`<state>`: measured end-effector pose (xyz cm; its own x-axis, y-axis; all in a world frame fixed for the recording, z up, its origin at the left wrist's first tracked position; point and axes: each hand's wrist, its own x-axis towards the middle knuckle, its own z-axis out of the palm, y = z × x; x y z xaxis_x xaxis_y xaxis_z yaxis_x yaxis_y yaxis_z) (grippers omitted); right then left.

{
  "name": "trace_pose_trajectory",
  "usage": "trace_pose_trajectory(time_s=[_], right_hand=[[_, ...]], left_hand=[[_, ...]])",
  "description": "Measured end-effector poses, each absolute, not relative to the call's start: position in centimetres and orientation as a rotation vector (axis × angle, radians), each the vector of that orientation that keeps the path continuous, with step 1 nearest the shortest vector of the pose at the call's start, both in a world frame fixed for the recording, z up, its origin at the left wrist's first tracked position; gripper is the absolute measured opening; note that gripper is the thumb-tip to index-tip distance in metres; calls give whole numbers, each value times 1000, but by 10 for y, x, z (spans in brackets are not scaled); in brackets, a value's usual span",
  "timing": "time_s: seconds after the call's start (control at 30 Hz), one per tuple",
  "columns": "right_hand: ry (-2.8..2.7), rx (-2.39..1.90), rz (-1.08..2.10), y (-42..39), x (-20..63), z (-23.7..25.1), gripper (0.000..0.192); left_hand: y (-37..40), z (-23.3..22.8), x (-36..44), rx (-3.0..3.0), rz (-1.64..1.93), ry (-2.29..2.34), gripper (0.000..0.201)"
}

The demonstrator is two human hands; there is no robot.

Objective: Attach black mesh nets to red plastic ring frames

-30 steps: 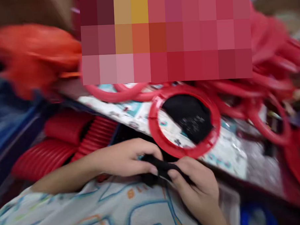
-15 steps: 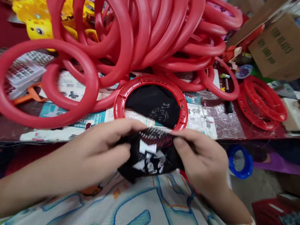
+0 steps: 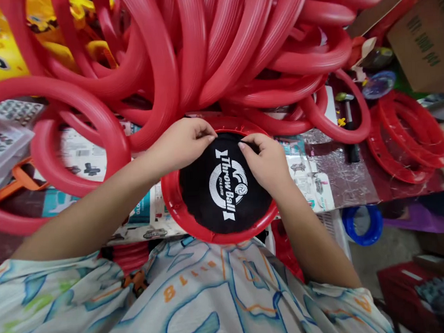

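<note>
A round black cloth (image 3: 197, 192) with white "Throw Ball" print lies spread inside a shallow red plastic ring (image 3: 172, 203) at the table's front edge. The print reads sideways. My left hand (image 3: 187, 142) is at the ring's far left side, thumb and forefinger pinched on the cloth's edge. Across from it, my right hand (image 3: 268, 163) pinches the same edge at the far right, where a bit of black cloth shows between the fingers. My hands and forearms hide parts of the rim.
Many large red rings (image 3: 224, 48) are heaped behind. Several thinner red rings (image 3: 408, 134) lie at right, near a hammer (image 3: 350, 126). Clear parts boxes (image 3: 7, 141) and an orange tool (image 3: 22, 180) stand at left. A cardboard box (image 3: 422, 45) is at far right; a blue ring (image 3: 362, 224) hangs below the table.
Both hands have moved forward from near my lap to the ring. The bunched cloth they held is now spread flat within it, its print showing. My view has shifted slightly.
</note>
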<state>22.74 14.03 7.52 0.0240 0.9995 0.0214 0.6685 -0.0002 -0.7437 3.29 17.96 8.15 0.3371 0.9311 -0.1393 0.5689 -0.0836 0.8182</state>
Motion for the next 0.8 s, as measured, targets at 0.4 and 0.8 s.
trace_pose_trajectory(time_s=[0.4, 0.8], right_hand=[[-2045, -1732, 422, 178, 224, 73, 12], [-2131, -1788, 409, 196, 224, 65, 12]], left_hand=[[197, 70, 55, 2138, 347, 1371, 19], [199, 60, 62, 2126, 508, 1458, 26]])
